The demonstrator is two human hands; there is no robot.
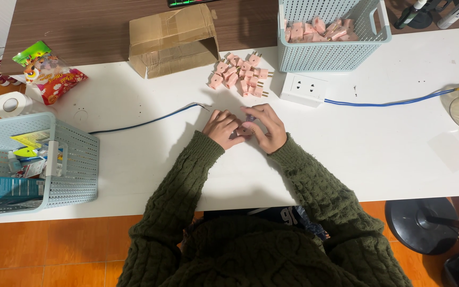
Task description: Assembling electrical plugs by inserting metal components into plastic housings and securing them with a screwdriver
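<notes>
White bench carries my work, and behind it stands a brown wooden surface with a torn cardboard box that lies partly over the bench edge. Orange floor tiles show below.

Both of my hands meet at the middle of the bench, near to my body. Between them is one small pink plug, mostly covered by my fingers. My left hand is curled narrow, the fingertips pressing on the plug from its left side. My right hand is also closed around it from the right, with the thumb and first fingers pinching on top. A small dark part shows just above the plug between my fingertips; I cannot tell what it is. So much of the plug is hidden that I cannot tell which way its pins point, or how its long axis lies.

Just behind my hands lies a pile of pink plugs, their metal pins pointing in many directions. To the right of the pile is a white socket block with a blue cable going off to the right. A light blue basket behind it holds more pink plugs. Another blue cable runs to the left, toward a second basket at the bench's left end.
</notes>
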